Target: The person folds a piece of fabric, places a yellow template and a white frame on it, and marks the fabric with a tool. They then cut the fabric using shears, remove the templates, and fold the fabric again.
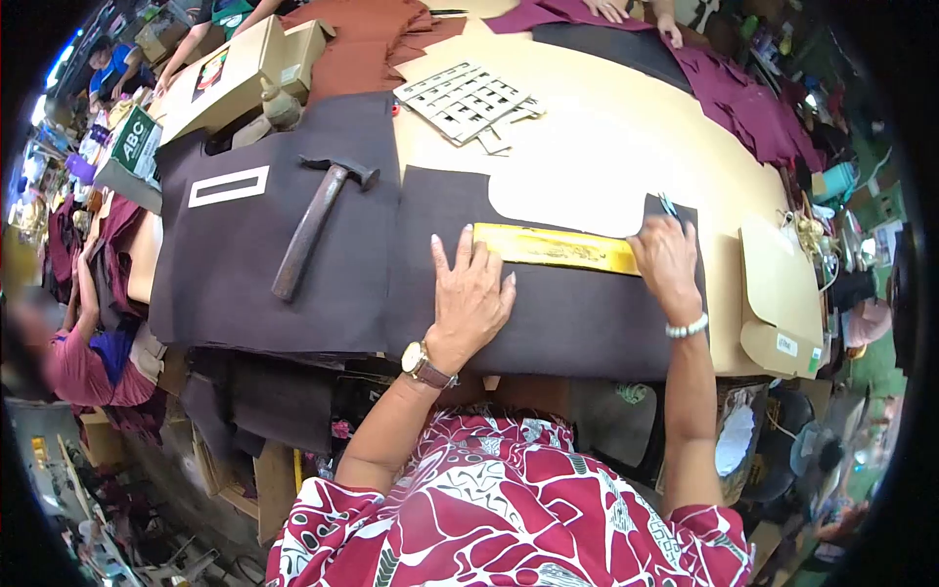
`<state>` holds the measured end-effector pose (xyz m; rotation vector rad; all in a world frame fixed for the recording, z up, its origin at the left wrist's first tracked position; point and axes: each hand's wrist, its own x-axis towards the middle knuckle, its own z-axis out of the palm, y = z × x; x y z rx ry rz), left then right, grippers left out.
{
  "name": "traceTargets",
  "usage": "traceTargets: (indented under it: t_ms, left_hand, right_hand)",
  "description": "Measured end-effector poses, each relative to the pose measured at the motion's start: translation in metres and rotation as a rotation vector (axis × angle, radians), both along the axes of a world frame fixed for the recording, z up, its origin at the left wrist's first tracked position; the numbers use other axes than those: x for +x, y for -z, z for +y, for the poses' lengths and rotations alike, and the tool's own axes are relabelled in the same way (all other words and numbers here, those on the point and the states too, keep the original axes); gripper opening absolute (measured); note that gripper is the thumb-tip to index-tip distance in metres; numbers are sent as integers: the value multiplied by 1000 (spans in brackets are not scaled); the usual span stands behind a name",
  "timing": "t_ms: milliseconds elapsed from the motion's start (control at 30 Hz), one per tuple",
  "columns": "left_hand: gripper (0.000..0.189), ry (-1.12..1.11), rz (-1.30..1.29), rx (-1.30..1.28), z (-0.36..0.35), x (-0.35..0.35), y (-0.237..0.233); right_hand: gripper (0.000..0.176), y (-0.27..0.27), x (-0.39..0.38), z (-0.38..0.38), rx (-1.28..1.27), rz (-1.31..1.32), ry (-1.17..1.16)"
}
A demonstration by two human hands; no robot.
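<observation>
A yellow ruler point(558, 248) lies across a dark sheet of material point(577, 323) with a cut-out along its far side. My left hand point(469, 298) rests flat with fingers spread, its fingertips at the ruler's left end. At the ruler's other end, my right hand point(668, 259) is closed around a thin teal tool point(668, 204); only its top shows above the fist, so its exact kind is hidden. To the left, a hammer point(318, 220) lies on another dark sheet point(225, 274), beside a white rectangular frame point(228, 186).
A stack of slotted card templates point(465, 103) lies beyond the sheets. Cardboard boxes stand at back left point(230, 73) and right point(782, 293). Maroon pieces point(743, 108) and rust-brown pieces point(367, 44) cover the far side. Other people's hands point(611, 10) are across the table.
</observation>
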<state>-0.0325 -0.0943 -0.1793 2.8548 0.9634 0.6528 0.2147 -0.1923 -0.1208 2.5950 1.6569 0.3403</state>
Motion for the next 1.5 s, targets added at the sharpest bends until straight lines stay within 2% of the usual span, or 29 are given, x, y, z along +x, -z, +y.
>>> traceTargets:
  t_ms: [33,100,167,300,367,467,567,733,900,1000,1033,1133,1167,1267,1400,1500]
  left_hand:
    - [41,8,2,-1,2,2,-2]
    - [39,25,4,52,6,6,-2]
    - [39,14,71,88,6,10,1]
    - [35,-15,127,93,5,15,0]
    - [34,-24,116,78,4,15,3]
    - [34,-24,86,68,4,15,6]
    - [34,-24,78,58,2,14,4]
    - [33,-28,71,79,2,13,2]
    - [32,-27,63,104,5,14,9]
    - [32,-21,90,65,4,15,6]
    - [32,-20,117,65,4,14,5]
    - [32,-21,119,64,5,15,5]
    - [33,-12,125,66,4,15,5]
    - [33,-8,112,108,5,15,6]
    - [32,2,101,83,5,14,4]
    - [32,1,93,90,5,15,7]
  right_hand:
    - [21,6,9,21,168,-41,-147]
    - [17,-3,6,79,316,222,-270]
    - [18,11,2,142,458,342,-416]
    - [18,23,-40,251,429,469,-450]
    - [23,32,-66,286,442,476,-481]
    - [31,59,-86,313,478,135,-472]
    - [33,75,-67,302,285,152,-530]
    - [26,55,-15,224,285,363,-742]
    - [20,50,27,162,252,236,-719]
    - [19,48,28,141,288,234,-636]
    - [21,51,24,136,373,167,-599]
    - [27,47,-1,132,413,296,-289]
    - [32,52,-4,135,437,318,-193]
    - [33,49,-25,137,408,330,34]
    - [33,62,-17,136,528,418,31]
    - [31,59,-20,136,518,416,52]
